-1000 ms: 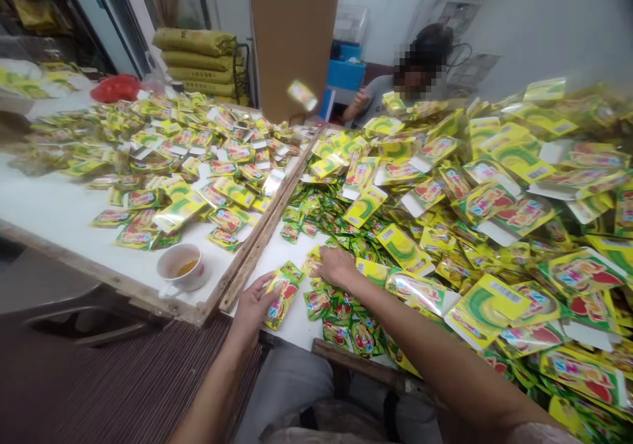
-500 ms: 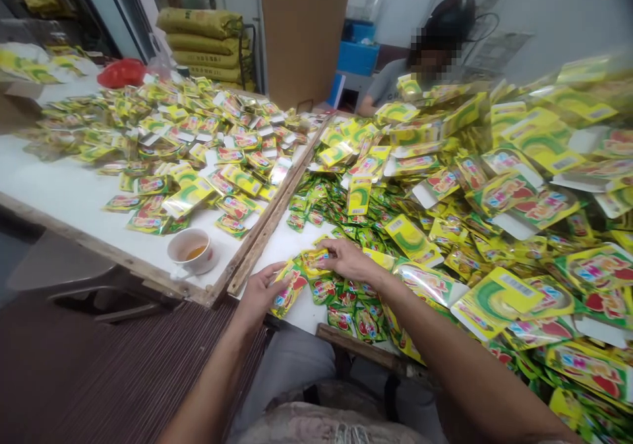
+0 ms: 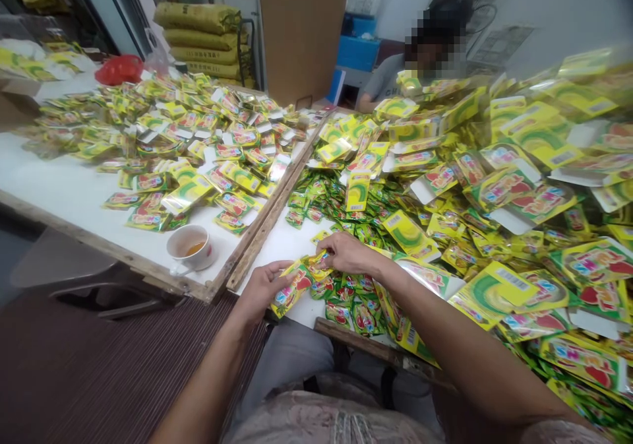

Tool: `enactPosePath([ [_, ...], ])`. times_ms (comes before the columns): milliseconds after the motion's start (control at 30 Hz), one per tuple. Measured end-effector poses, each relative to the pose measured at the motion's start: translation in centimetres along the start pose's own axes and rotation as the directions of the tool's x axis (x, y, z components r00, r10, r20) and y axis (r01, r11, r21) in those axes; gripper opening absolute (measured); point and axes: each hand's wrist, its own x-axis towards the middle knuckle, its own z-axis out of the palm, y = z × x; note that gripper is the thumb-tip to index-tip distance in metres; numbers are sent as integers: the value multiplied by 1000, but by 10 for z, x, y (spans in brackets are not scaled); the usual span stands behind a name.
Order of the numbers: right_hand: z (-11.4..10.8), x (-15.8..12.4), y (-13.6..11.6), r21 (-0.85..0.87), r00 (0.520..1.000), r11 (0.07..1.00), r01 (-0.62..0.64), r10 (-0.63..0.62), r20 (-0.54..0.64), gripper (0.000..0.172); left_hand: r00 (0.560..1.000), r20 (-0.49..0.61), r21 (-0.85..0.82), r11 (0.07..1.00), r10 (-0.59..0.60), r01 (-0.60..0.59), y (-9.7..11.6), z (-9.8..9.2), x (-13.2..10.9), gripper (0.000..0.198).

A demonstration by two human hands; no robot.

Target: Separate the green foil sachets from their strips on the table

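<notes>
My left hand (image 3: 258,291) is closed on a flat yellow and green printed carton (image 3: 293,291) with a red fruit picture, tilted over the table's front edge. At the carton's far end, my right hand (image 3: 349,254) pinches a small yellow sachet (image 3: 319,267). The sachet meets the carton's end; whether part of it sits inside I cannot tell. Under and beside my right hand lie small green sachets (image 3: 341,309) with red fruit prints. More green sachets (image 3: 316,190) are heaped beyond it.
Cartons (image 3: 514,292) and sachets pile high on the right. Across a wooden strip (image 3: 277,223), another white table (image 3: 64,196) holds many cartons and a cup (image 3: 190,249) of brown liquid near its corner. A person (image 3: 390,78) sits behind the heap. Stacked yellow sacks (image 3: 202,38) stand at the back.
My right hand has moved slightly down and closer to the carton, bringing the yellow sachet against its end. My left hand keeps its hold on the carton.
</notes>
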Motion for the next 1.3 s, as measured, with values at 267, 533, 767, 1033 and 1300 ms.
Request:
enactPosePath([
  [267,17,6,15,432,998,900,-56,61,3,28,998,-19,166,985,58,-55,-4,1,4,47],
  [533,37,-4,14,609,977,793,-15,142,-161,35,1000,25,4,1000,-16,16,-2,4,3,47],
  [767,39,-18,6,644,983,761,-76,166,-81,35,999,-2,22,999,33,-33,-3,4,4,42],
  [1033,38,-27,1,505,994,863,-30,79,-77,23,994,-13,127,986,109,-106,-6,9,4,40],
  [1300,54,-31,-19,686,984,727,13,114,-139,26,987,-33,100,983,159,-155,-8,12,5,38],
])
